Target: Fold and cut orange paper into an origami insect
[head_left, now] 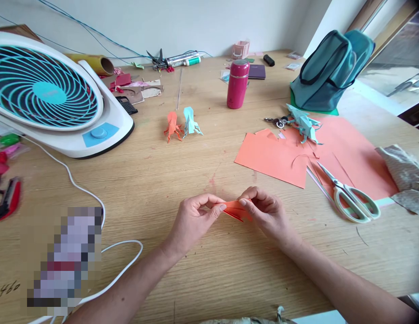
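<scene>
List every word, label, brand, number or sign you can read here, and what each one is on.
"460": handwritten on the wooden tabletop, near its left edge in view.
Fan hub: faint lettering, too blurred to read.
Pink bottle: small mark low on its side, too small to read.
Pixelated object: nothing readable.
Folded orange paper: no text visible.

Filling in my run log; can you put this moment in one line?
left hand: pinching orange paper | right hand: pinching same paper | table: scissors, pink bottle
</scene>
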